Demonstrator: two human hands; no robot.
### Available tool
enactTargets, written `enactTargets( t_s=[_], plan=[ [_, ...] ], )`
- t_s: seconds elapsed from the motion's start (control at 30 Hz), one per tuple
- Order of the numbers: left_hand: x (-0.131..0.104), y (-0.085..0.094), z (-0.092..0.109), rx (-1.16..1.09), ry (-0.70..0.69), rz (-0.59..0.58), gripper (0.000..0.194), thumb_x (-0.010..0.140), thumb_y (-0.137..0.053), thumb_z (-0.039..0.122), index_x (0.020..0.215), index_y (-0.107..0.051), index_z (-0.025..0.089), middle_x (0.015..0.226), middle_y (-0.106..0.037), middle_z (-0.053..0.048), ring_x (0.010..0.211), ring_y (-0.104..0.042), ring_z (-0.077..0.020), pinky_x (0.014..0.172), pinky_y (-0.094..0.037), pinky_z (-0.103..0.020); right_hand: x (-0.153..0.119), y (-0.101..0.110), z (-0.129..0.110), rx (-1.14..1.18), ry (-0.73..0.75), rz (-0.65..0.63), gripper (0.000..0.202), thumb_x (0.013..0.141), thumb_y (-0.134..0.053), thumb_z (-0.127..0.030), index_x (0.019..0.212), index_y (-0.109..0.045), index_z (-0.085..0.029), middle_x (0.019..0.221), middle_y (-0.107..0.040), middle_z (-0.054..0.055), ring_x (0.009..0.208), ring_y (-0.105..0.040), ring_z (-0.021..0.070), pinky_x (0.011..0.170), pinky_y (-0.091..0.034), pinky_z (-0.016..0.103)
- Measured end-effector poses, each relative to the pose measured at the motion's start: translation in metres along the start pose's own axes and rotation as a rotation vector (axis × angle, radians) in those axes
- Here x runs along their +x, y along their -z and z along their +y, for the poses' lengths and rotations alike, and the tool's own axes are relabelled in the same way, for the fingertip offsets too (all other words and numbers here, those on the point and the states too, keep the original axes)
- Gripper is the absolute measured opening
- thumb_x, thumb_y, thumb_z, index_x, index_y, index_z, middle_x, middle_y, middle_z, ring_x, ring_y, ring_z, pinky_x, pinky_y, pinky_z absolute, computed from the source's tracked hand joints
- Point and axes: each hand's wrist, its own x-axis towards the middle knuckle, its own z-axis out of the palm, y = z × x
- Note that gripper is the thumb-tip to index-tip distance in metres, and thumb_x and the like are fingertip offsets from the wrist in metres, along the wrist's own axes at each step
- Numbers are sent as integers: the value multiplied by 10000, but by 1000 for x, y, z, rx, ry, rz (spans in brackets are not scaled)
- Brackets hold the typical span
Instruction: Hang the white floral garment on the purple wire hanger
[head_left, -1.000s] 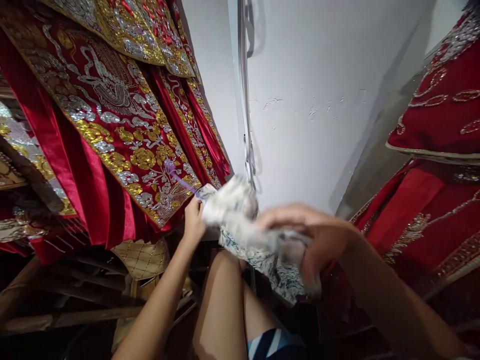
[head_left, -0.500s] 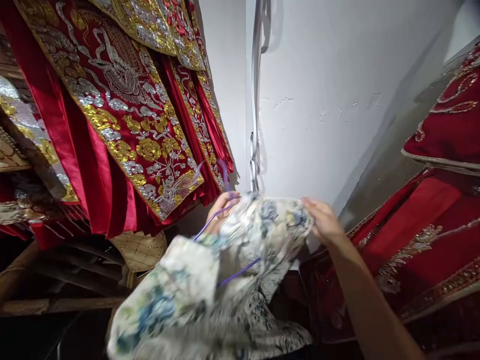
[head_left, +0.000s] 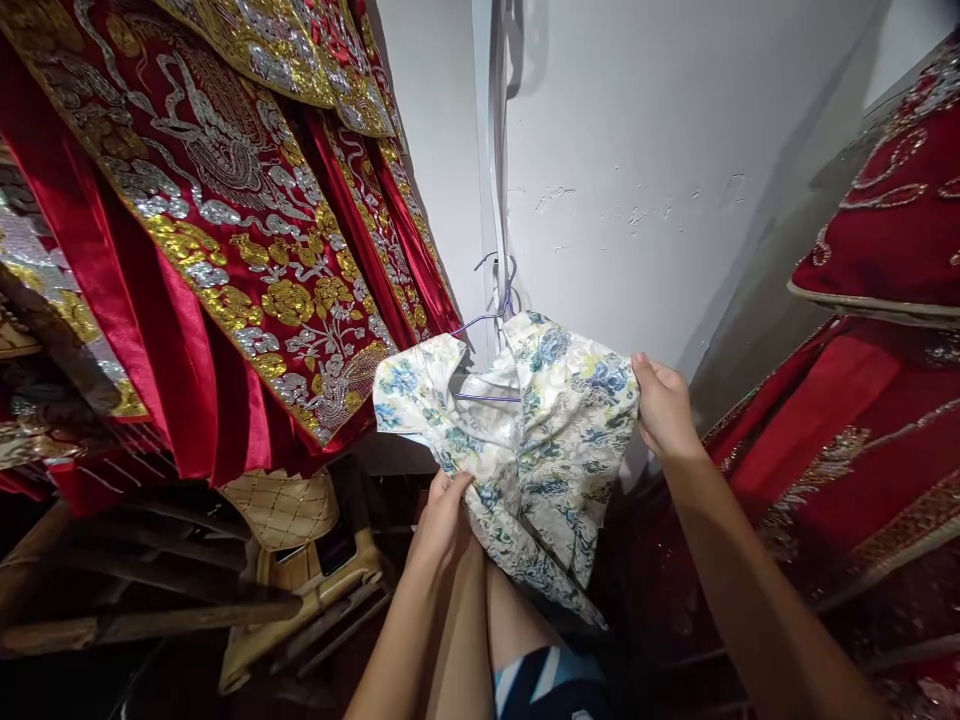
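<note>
A white short-sleeved floral blouse (head_left: 559, 430) with blue and yellow flowers hangs on a purple wire hanger (head_left: 487, 318). The hanger's hook sits beside a white cable and pipe on the wall; whether it is hooked on anything I cannot tell. My left hand (head_left: 444, 505) pinches the blouse at its left side, below the sleeve. At the opposite sleeve's edge, my right hand (head_left: 664, 402) grips the fabric between thumb and fingers. The blouse's front is spread between both hands, and its neck opening shows the hanger's lower bar.
Red garments with gold and silver sequins (head_left: 262, 230) hang at the left. More red beaded garments (head_left: 847, 420) are on the right. A bamboo chair (head_left: 315, 610) stands low at the left, with a quilted gold piece (head_left: 281, 508) above it. A white wall (head_left: 615, 150) rises ahead.
The blouse was bunched and blurred; now it hangs spread, upright on the hanger. My left hand has moved from near the hanger's top down to the blouse's side. My right hand still grips the sleeve.
</note>
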Motion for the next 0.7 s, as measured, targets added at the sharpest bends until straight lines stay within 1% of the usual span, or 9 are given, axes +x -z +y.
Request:
enactTargets(
  t_s=[0.07, 0.17, 0.23, 0.27, 0.37, 0.43, 0.47, 0.57, 0.7],
  plan=[
    [-4, 7, -10, 8, -3, 60, 310, 693, -784, 339, 955, -713, 188, 1009, -757, -65, 1045, -679, -265, 949, -480, -350, -18, 5, 4, 25, 4, 142, 425, 787, -624, -630, 832, -615, -208, 836, -671, 49, 889, -662, 240, 746, -544, 348],
    [-17, 7, -20, -7, 16, 135, 316, 739, -735, 362, 994, -695, 181, 1036, -750, -82, 1085, -666, -275, 962, -473, -361, -62, 8, 17, -13, 47, 450, 356, 795, -653, -513, 992, -624, -218, 1038, -665, 68, 966, -641, 221, 825, -523, 352],
    [-26, -1, -27, -18, 7, 176, 320, 764, -714, 377, 1012, -679, 178, 1070, -740, -92, 1138, -646, -279, 982, -465, -357, -101, -1, 28, -17, -12, 482, 330, 817, -627, -500, 1014, -618, -234, 1051, -664, 66, 917, -639, 200, 802, -522, 341],
    [-29, -7, -30, -17, -7, 194, 314, 772, -706, 379, 1013, -671, 180, 1080, -735, -92, 1168, -631, -278, 990, -461, -350, -121, -9, 32, 11, -91, 388, 324, 831, -603, -529, 958, -624, -232, 967, -675, 57, 831, -640, 190, 747, -523, 332],
    [-37, -22, -40, 18, -32, 200, 278, 782, -690, 378, 981, -653, 188, 1056, -727, -81, 1198, -609, -273, 971, -473, -325, -173, -41, 39, 136, -429, -188, 486, 824, -551, -693, 816, -615, -212, 707, -652, 41, 587, -599, 182, 545, -474, 312],
    [-42, -28, -42, 49, -5, 147, 263, 778, -690, 391, 940, -641, 189, 974, -724, -73, 1115, -642, -271, 903, -501, -318, -192, -60, 39, 196, -543, -446, 526, 814, -547, -741, 771, -581, -219, 598, -581, 3, 504, -547, 168, 487, -430, 301],
    [-45, -30, -40, 54, 20, 108, 259, 776, -693, 402, 915, -633, 191, 922, -718, -66, 1052, -660, -267, 859, -513, -315, -196, -67, 38, 210, -554, -490, 521, 817, -549, -742, 752, -558, -226, 563, -537, -18, 483, -518, 158, 479, -417, 296],
    [-52, -30, -31, 32, 96, 37, 275, 760, -710, 427, 871, -609, 196, 826, -692, -46, 906, -679, -242, 775, -522, -306, -196, -74, 36, 196, -522, -445, 477, 842, -558, -707, 766, -524, -237, 540, -467, -50, 470, -460, 139, 476, -390, 283],
    [-58, -30, -15, -54, 192, 25, 364, 707, -754, 440, 934, -614, 192, 867, -707, -60, 916, -686, -258, 788, -532, -328, -190, -66, 32, 178, -495, -522, 411, 891, -552, -636, 812, -514, -234, 578, -476, -54, 490, -451, 126, 489, -355, 266]
  ],
)
